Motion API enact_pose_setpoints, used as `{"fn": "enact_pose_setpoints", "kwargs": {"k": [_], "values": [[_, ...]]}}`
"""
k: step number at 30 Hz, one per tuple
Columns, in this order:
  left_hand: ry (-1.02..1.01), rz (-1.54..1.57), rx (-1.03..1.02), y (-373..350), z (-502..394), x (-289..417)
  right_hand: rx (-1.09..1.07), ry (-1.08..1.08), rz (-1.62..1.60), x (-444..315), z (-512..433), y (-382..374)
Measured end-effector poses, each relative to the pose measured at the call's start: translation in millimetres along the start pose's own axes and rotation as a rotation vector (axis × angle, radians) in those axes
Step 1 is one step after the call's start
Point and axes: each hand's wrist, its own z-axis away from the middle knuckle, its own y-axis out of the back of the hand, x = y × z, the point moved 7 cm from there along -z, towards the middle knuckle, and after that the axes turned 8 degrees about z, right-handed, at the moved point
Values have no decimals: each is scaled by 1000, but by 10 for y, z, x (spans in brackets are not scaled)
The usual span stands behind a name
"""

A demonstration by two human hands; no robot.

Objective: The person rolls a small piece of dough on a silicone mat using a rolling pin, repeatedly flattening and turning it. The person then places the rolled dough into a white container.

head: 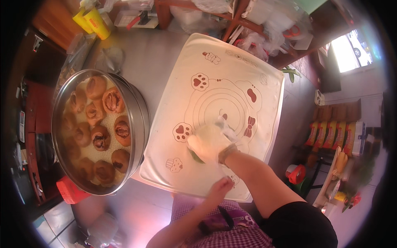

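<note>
A pale silicone baking mat [167,124] with printed paw marks and rings lies before me. Over it reaches my right arm; my right hand [228,152] is mostly hidden by a blurred pale cloth or bag [207,141], so its grip does not show. A bit of green [196,156] peeps out beneath that pale thing. My left hand [220,188] is curled over the mat's near edge, close to my checked apron [186,207]; whether its fingers hold anything cannot be seen. To the left, a round metal steamer [139,114] with a see-through top holds several brown rolled buns [100,138].
Yellow cylinders [96,23] and a clear bag [110,59] are at the back left. Wooden shelves [256,24] with plastic bags border the back. A red container [72,189] sits by the steamer's near side. Bright packets [332,135] stand farther right.
</note>
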Motion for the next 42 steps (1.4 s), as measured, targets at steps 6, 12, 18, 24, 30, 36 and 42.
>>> {"fn": "enact_pose_setpoints", "kwargs": {"k": [6, 12, 18, 24, 30, 36, 42], "values": [[-81, -34, 199, -218, -18, 359, 221, 175, 122, 218, -117, 375], [-52, 71, 59, -295, -146, 376, 306, 209, 191, 177, 417, 307], [203, 78, -262, -407, 530, -553, 209, 154, 170, -177, 816, -335], [355, -115, 71, -41, 463, -318, 144, 114, 118, -113, 228, -386], [19, 43, 34, -80, 21, 323, 210, 218, 173, -25, -90, 156], [-143, 312, -15, -214, 60, 678, 215, 368, 271, -438, -182, 402], [-205, 556, 168, 312, 207, 802, 169, 444, 288, -979, -515, 59]]}}
